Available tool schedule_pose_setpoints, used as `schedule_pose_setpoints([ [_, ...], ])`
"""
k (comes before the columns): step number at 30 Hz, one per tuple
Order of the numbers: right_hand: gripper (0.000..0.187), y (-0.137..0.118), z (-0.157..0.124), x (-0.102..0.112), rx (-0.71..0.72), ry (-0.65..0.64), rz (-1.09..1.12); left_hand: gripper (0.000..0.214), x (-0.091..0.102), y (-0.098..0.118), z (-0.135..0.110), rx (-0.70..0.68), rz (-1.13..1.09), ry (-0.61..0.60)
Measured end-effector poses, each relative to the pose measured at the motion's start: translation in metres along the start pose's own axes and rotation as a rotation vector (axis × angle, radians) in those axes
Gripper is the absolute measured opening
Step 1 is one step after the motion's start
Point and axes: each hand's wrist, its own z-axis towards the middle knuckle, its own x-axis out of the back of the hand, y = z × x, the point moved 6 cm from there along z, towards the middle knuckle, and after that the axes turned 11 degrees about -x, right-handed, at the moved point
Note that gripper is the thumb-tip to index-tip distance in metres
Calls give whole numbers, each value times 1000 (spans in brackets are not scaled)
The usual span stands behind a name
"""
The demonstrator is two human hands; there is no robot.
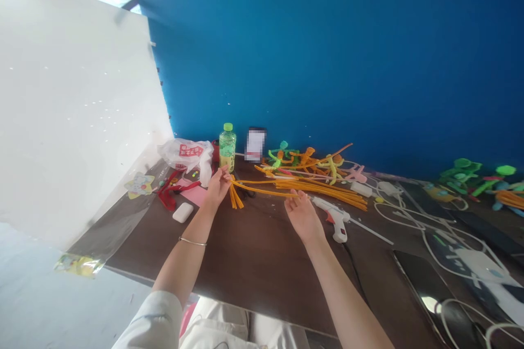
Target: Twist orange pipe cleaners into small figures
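Note:
My left hand (pixel 218 185) is closed in a pinch on the near ends of a bunch of orange pipe cleaners (pixel 262 190) that fans out to the right over the dark brown table (pixel 254 262). My right hand (pixel 302 214) lies palm up, fingers stretched out and holding nothing, just below the long orange pipe cleaners. A white glue gun (pixel 336 218) rests right beside it on the right.
A green drink bottle (pixel 227 147), a white plastic bag (pixel 186 155), red scissors (pixel 171 192) and a small white case (pixel 183 212) sit at the left. Pipe-cleaner figures (pixel 307 161) line the blue wall. Cables, a phone (pixel 426 289) and green figures (pixel 470 172) fill the right.

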Motion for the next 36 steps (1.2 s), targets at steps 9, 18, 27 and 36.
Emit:
schedule_pose_setpoints([
  [9, 38, 17, -8, -9, 11, 49, -385, 27, -22, -19, -26, 155, 269, -276],
  [18, 33, 33, -14, -25, -92, -65, -299, 39, -44, -80, -81, 425, 463, -558],
  [27, 32, 34, -13, -22, -124, -72, -292, 51, -41, -92, -89, 296, 672, -710],
  [36, 27, 28, -15, -26, -87, -85, -303, 47, -44, -96, -96, 350, 699, -751],
])
